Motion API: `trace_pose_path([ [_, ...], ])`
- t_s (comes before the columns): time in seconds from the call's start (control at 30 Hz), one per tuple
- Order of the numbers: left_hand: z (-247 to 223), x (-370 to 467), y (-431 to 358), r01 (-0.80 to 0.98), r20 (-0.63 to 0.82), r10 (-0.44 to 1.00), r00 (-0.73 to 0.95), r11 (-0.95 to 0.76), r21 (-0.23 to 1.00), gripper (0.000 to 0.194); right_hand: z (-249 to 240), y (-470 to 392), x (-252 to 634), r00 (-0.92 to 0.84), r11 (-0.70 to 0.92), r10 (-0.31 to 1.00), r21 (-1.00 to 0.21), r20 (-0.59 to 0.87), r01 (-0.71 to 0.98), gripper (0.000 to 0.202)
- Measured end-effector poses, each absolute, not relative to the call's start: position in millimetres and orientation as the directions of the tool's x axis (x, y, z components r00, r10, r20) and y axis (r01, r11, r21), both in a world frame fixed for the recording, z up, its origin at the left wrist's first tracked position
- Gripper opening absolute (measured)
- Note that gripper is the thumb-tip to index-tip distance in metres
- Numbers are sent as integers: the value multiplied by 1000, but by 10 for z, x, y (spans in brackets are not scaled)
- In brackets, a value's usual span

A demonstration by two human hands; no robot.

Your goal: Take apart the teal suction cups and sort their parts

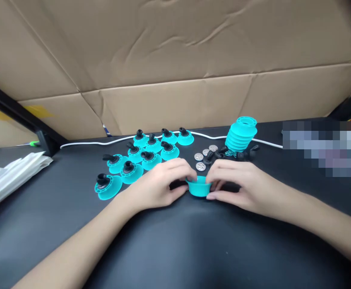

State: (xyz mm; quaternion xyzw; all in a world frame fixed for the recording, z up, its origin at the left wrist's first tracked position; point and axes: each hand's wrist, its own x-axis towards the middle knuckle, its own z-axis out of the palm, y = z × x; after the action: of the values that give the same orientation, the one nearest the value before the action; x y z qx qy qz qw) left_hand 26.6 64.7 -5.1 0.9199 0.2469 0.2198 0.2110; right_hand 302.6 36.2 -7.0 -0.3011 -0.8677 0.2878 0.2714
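A turquoise cup (pixel 199 188) is held low over the black table, its wide opening facing up. My left hand (pixel 170 180) pinches its left rim, fingertips at the inside edge. On the right side my right hand (pixel 232 182) grips the same cup, with fingers at the rim and the thumb near the base. Several turquoise cups with black fittings (pixel 131 171) stand in a group behind and left of my left hand. Beyond my right hand are a leaning stack of turquoise cups (pixel 241 134), loose black fittings (pixel 208 156) and several silver perforated discs (pixel 201 166).
The black table (pixel 163 249) runs back to a cardboard wall (pixel 169 108). A white cable (pixel 103 143) lies along the wall. Flat white packets (pixel 15 176) are at the left, beside a black metal post (pixel 47 142). A pixelated patch covers the right back.
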Motion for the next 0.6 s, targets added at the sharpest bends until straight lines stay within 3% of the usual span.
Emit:
trace_pose_path([
  [0.17,5,258,641,272,312,452,836,-833,482,29,-118,382,3082,-762,776,565,-516,315,362,15],
  [0.6,-1,286,589,288,301,379,875,-907,306,19,-143,334,3038,-815,827,534,-338,225,449,23],
])
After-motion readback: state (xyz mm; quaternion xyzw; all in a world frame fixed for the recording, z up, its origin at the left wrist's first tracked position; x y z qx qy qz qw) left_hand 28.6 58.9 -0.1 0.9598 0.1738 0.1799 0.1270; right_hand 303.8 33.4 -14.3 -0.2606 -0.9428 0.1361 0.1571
